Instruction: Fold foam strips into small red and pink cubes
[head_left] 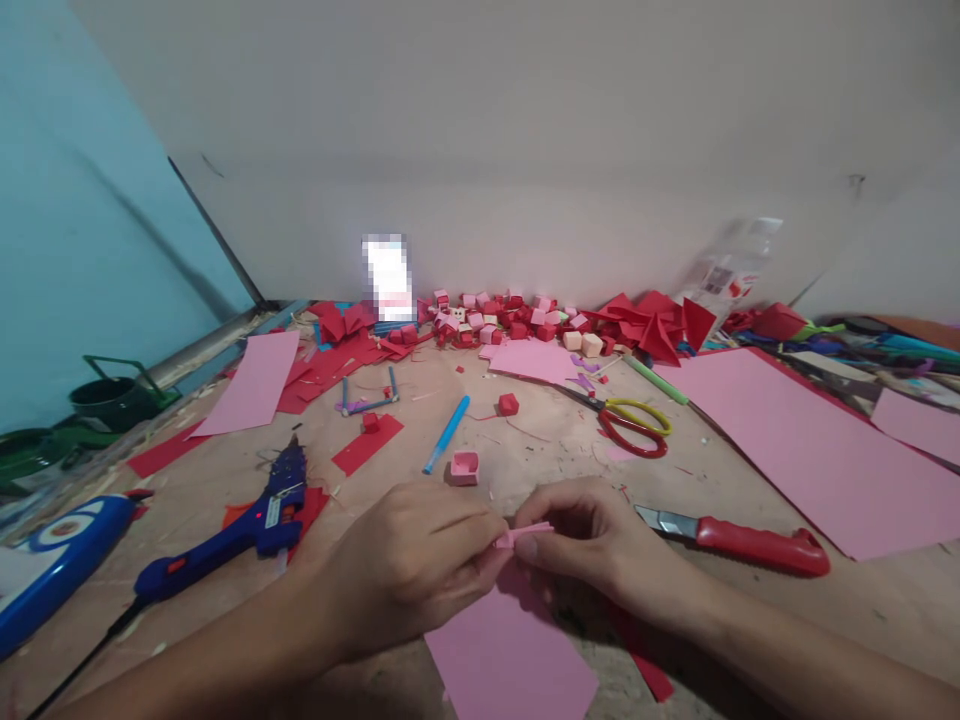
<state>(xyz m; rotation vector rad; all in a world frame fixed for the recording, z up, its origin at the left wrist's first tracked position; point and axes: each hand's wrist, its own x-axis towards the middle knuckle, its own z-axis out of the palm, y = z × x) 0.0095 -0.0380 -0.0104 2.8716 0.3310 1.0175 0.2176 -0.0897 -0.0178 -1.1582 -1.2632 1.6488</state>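
Note:
Between my two hands is a small folded strip of pink paper. My left hand pinches its left end, and my right hand grips the right end between thumb and fingers. Below them lies a pink paper sheet, partly covered by my hands. Just beyond my fingers stands a little open pink paper box. A small red paper cube and a blue pen rest farther back. How the strip is folded inside my fingers is hidden.
On the left are a blue hot glue gun and its cord. To the right lie a red-handled knife, scissors and large pink paper. A pile of pink and red paper cubes, a lit phone and a plastic bottle line the back.

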